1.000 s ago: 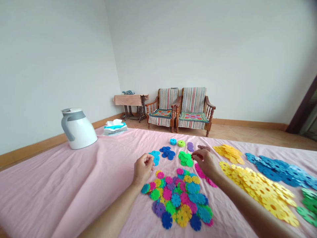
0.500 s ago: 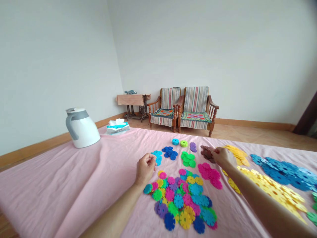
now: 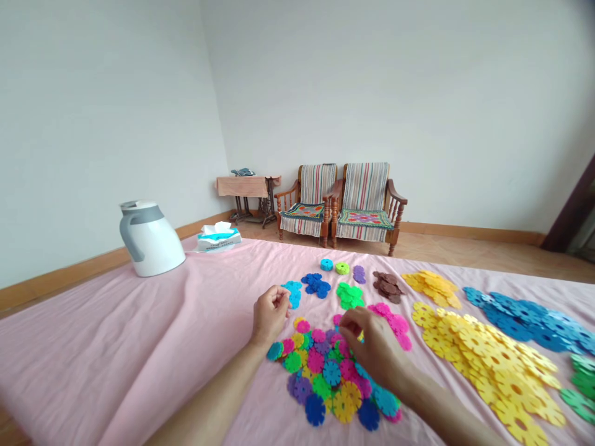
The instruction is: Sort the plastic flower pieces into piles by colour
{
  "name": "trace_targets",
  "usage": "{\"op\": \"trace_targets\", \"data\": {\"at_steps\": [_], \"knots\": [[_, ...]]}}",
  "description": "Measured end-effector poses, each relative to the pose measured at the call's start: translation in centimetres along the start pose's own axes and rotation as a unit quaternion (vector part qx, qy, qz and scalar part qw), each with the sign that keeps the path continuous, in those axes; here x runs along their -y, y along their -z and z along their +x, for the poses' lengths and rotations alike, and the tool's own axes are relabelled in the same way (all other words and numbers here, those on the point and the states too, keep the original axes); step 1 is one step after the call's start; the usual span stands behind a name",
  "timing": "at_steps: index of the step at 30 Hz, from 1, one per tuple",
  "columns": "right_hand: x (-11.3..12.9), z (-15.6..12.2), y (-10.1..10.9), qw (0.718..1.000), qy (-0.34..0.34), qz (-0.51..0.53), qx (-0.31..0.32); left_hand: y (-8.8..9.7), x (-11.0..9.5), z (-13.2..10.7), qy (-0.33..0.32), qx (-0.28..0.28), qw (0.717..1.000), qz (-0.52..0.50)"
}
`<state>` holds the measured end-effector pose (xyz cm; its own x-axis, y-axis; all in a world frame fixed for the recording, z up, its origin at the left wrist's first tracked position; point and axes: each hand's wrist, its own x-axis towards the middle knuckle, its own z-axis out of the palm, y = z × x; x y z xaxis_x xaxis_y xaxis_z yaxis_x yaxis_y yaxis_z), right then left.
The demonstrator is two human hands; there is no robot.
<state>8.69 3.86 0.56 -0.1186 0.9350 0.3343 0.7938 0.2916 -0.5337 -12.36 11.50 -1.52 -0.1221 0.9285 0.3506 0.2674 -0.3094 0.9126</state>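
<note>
A heap of mixed-colour plastic snowflake discs (image 3: pixel 325 378) lies on the pink cloth (image 3: pixel 139 347) in front of me. My right hand (image 3: pixel 372 350) hovers over the heap's far side, fingers curled down onto the discs; what they pinch is hidden. My left hand (image 3: pixel 269 313) rests at the heap's left edge, fingers curled closed beside a light-blue group (image 3: pixel 292 291). Beyond lie sorted groups: dark blue (image 3: pixel 316 285), green (image 3: pixel 349 295), brown (image 3: pixel 388 286), pink (image 3: pixel 393 319) and purple (image 3: pixel 358 274).
A large yellow spread (image 3: pixel 493 359), a blue spread (image 3: pixel 530 319) and green discs (image 3: pixel 581 384) cover the right side. A white kettle (image 3: pixel 149 238) and tissue pack (image 3: pixel 217 237) stand at the far left. Two wooden armchairs (image 3: pixel 341 207) and a small table (image 3: pixel 248 189) stand by the wall.
My right hand went out to the brown group at the back, then drew back to the mixed heap. The left hand has stayed in place.
</note>
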Motion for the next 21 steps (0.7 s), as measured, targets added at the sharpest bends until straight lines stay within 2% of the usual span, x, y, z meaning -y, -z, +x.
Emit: {"op": "trace_targets", "data": {"at_steps": [4,7,11,16,21], "knots": [[4.8,-3.0,-0.9,0.995,0.062,0.011,0.078,0.0,0.0,0.0,0.0,-0.003,1.0,-0.003],[6.4,-3.7,-1.3,0.99,0.067,-0.01,0.127,0.1,0.3,0.0,-0.004,-0.004,1.0,0.001],[6.5,-3.6,-1.8,0.984,0.07,-0.025,0.164,0.1,0.6,0.2,-0.005,-0.001,1.0,-0.005],[6.4,-3.8,-2.3,0.986,0.06,-0.005,0.157,0.0,0.4,0.1,-0.003,-0.005,1.0,-0.002],[5.9,-3.7,-1.7,0.985,0.023,0.101,0.135,0.0,0.2,0.1,0.001,-0.004,1.0,-0.001]]}}
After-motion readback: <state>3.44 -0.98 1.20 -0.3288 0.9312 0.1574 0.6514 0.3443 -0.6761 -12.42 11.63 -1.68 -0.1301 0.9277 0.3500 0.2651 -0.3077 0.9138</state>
